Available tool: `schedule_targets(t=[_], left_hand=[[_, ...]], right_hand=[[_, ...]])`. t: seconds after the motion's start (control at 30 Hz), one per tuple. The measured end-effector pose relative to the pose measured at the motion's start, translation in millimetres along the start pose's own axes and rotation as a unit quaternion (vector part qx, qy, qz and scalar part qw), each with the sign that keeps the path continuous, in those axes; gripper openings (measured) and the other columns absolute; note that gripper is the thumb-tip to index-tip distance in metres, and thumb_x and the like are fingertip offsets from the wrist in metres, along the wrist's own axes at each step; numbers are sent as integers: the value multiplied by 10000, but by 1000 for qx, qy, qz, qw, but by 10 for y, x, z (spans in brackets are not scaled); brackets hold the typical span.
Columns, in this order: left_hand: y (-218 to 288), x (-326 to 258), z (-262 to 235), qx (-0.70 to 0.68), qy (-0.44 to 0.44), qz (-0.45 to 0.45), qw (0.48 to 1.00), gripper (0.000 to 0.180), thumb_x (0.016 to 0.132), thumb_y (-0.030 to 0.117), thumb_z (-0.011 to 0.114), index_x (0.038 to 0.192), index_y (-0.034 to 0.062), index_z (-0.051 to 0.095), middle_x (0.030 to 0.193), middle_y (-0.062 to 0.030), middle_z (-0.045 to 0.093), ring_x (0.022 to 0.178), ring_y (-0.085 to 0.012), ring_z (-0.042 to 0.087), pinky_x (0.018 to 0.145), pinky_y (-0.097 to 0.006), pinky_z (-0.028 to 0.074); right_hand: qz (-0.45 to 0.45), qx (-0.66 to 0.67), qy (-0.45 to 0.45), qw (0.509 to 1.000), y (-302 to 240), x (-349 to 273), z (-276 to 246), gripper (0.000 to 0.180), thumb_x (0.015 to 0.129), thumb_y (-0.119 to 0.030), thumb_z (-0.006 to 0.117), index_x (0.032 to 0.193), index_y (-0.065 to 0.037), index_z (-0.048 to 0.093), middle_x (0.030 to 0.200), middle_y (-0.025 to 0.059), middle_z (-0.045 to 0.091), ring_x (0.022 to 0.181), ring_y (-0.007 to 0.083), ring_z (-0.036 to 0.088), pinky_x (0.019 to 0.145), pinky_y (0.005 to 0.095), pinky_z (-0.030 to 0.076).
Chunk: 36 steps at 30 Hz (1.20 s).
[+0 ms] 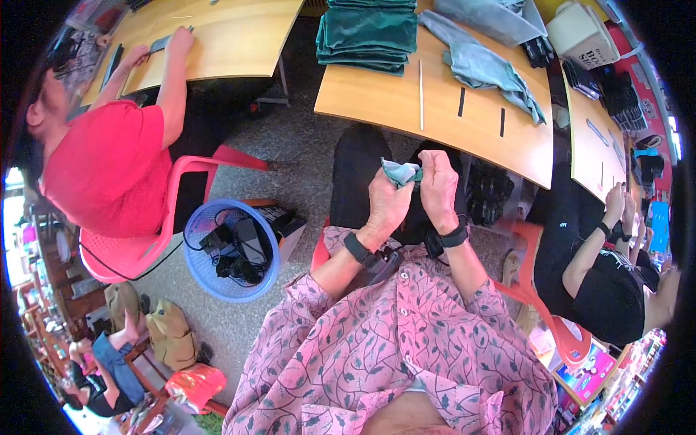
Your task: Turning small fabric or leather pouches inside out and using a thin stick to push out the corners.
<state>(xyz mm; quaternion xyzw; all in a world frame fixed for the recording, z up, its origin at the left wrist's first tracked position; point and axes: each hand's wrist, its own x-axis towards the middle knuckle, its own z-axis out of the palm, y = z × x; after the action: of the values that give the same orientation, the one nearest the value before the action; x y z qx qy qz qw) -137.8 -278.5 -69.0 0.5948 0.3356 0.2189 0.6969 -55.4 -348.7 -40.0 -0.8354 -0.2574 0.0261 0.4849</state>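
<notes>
Wooden worktable (406, 109) runs across the 12 to 2 o'clock sector, its near edge just beyond the wearer's knees. On it, at 12 o'clock, a stack of folded dark green cloth (366, 32); beside that, toward 1 o'clock, loose grey-blue cloth pieces (482, 65).

A second table (232, 32) lies at 11 o'clock, where a person in a red top (105, 167) sits on a pink chair (156, 246) with both hands on the tabletop. A person in black (602, 290) sits at 3 o'clock.

Blue plastic basket (199, 272) on the floor at 9 o'clock from the hands, holding dark items.

Left hand (386, 206) and right hand (437, 185), at frame centre, are held together above the lap. Both have fingers closed, pinching a small piece of teal cloth (401, 172) between them; the cloth shows above the left thumb, touching both hands.
</notes>
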Motion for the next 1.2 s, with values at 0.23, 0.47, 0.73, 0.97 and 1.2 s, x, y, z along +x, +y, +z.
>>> schedule_targets(t=[0.23,0.47,0.73,0.97,1.2], left_hand=[[10,-69,-13,-54,-64,-48,995,128,848,28,607,948,-1,682,851,-41,688,715,-126,642,648,-296,547],[134,-27,-86,-245,-105,-168,949,141,840,108,638,919,-5,667,800,-52,660,693,-122,620,512,-281,502],[340,-120,-41,-266,-210,-195,920,30,883,70,624,855,60,628,645,49,508,572,-71,468,597,-272,468],[462,-160,-156,-406,-387,-331,759,212,949,128,572,750,107,501,548,82,329,412,-33,325,425,-232,343],[340,-288,-205,-426,-510,-299,685,345,948,266,580,656,114,479,506,65,327,391,-55,352,411,-249,365]], right_hand=[[26,-27,38,999,118,49,11,188,963,-201,574,976,-14,584,754,173,635,677,310,650,607,382,497],[40,8,53,998,93,91,1,170,953,-172,587,954,-1,584,748,157,627,659,270,640,599,364,495],[38,7,77,996,228,128,-62,140,946,-163,601,951,-24,591,736,129,623,629,202,612,587,333,491],[56,79,37,995,237,86,29,100,930,-134,637,947,-42,605,695,42,591,618,71,528,553,263,463],[64,208,-134,967,80,12,74,88,937,-105,617,953,-20,607,654,-12,549,587,45,498,515,227,433]])
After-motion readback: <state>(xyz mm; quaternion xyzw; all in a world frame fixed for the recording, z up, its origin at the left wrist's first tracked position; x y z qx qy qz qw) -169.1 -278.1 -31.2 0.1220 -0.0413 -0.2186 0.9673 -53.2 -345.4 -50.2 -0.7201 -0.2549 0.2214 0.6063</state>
